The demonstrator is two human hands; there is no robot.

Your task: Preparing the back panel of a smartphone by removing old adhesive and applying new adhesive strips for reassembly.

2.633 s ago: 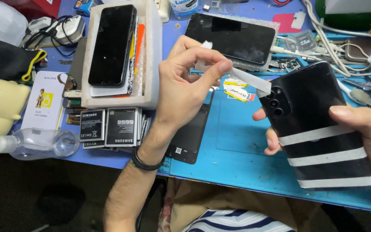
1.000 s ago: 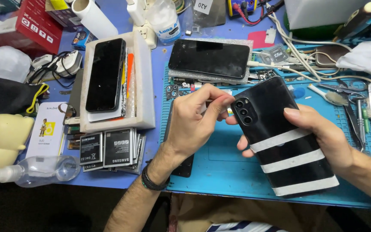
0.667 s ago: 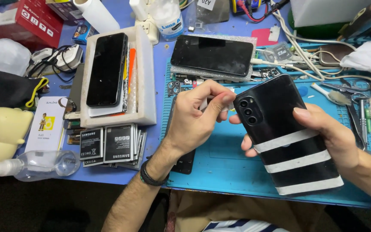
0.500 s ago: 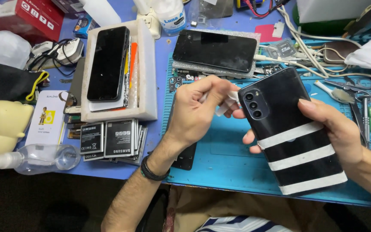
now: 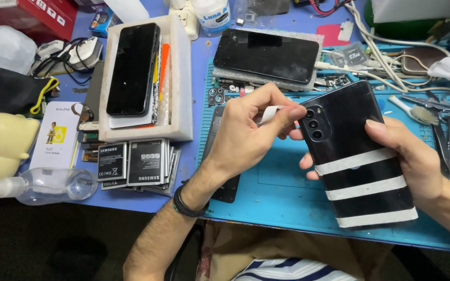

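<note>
A cluttered blue workbench (image 5: 194,171) stands over a dark floor (image 5: 53,244).

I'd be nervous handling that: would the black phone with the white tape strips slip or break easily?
Probably slippery: the black phone has a glossy, reflective back. The tape strips may add a little friction. Likely stiff but fragile if dropped; the right hand clasps its edge while the left hand works near the cameras.

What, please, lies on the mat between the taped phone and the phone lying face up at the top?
In the head view, small screws and loose parts lie between the taped phone and the face-up phone.
</note>
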